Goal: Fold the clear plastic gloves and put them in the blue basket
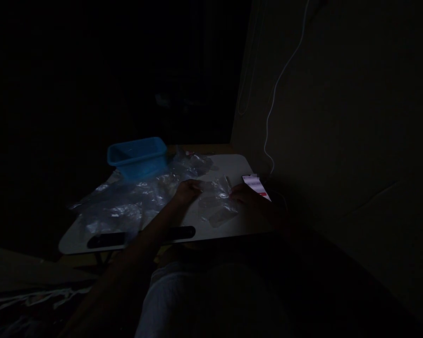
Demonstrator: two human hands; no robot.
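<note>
A clear plastic bag (219,204) is stretched between my two hands, just above the white folding table (229,164). My left hand (188,191) pinches its left edge, fingers closed. On the other side, my right hand (243,192) grips the bag's right edge; dim light hides part of those fingers. Left of my left hand lies a heap of crumpled clear plastic bags (127,206). Right behind my right hand, a lit phone (256,184) rests at the table's right side.
A blue plastic basin (141,159) stands at the table's back left, beside the heap. Along the front edge runs a dark slot (107,240), partly covered by my left forearm. A white cable (275,89) hangs down the wall on the right. The room is very dark.
</note>
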